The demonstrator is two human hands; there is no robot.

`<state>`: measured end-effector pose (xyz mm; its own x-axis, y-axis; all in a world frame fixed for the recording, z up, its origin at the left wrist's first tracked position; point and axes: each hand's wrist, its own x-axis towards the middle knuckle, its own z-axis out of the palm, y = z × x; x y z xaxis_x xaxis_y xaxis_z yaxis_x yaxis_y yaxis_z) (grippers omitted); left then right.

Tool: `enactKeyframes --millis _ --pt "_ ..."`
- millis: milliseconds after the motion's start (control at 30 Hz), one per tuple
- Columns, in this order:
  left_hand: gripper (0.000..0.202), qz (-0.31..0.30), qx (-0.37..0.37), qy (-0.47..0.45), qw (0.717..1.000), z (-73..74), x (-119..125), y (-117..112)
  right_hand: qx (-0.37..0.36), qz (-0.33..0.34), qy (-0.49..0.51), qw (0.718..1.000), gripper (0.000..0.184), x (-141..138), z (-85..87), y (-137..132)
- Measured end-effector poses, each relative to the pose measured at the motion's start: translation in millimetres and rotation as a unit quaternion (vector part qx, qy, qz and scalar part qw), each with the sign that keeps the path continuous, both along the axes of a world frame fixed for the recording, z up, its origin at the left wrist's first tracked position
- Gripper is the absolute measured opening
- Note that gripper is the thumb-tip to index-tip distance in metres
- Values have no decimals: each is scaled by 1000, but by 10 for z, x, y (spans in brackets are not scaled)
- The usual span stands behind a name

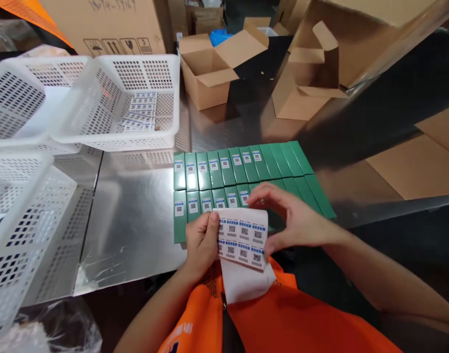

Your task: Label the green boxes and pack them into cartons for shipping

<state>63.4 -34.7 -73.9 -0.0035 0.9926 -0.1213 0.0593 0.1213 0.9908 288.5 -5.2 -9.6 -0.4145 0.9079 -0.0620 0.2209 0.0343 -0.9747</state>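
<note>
My left hand [202, 242] pinches the left edge of a folded sheet of QR-code stickers [244, 240], its thumb on top. The white backing paper [242, 284] hangs below against my orange vest. My right hand [301, 220] is at the sheet's right side, thumb and fingers curved apart; the thumb is by the sheet's edge and the index fingertip near its top edge. Just beyond lie two rows of narrow green boxes [211, 179], side by side. Those on the left carry stickers; several on the right show plain green tops. The sheet and right hand hide part of the near row.
A white plastic basket [136, 142] holding sticker sheets stands at the back left, beside more white baskets [36, 157]. Open cardboard boxes [213, 93] stand at the back of the metal table [136, 215]. A large carton [110, 24] rises behind the baskets.
</note>
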Motion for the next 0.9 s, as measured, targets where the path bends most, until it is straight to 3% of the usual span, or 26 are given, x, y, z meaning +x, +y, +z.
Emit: enactKeyframes --millis 67,167,233,367,433,600,667,767,900 --pt "59 8 3 4 1000 9 10 5 -13 -53 4 999 51 -62 -74 -154" --pt "42 -4 23 -48 999 61 29 48 -97 -110 56 988 36 -60 -172 -214" --pt "52 -14 15 -95 995 117 40 86 -138 -126 72 980 38 -23 -194 -212" --pt "37 -44 -87 -116 988 230 59 144 -122 -128 38 983 36 47 -157 -209" --pt "43 -52 -127 -131 982 256 73 160 -110 -122 24 986 35 77 -145 -212" --pt "53 -85 -135 -80 984 197 84 173 -102 -121 22 987 30 136 -189 -236" --pt "56 -91 -123 -40 987 153 83 175 -60 -130 21 989 24 154 -195 -249" --pt "59 -81 -112 -16 990 101 100 182 63 -149 14 987 22 222 -149 -209" --pt "58 -69 -54 15 996 49 136 182 117 -214 50 968 24 473 -62 154"
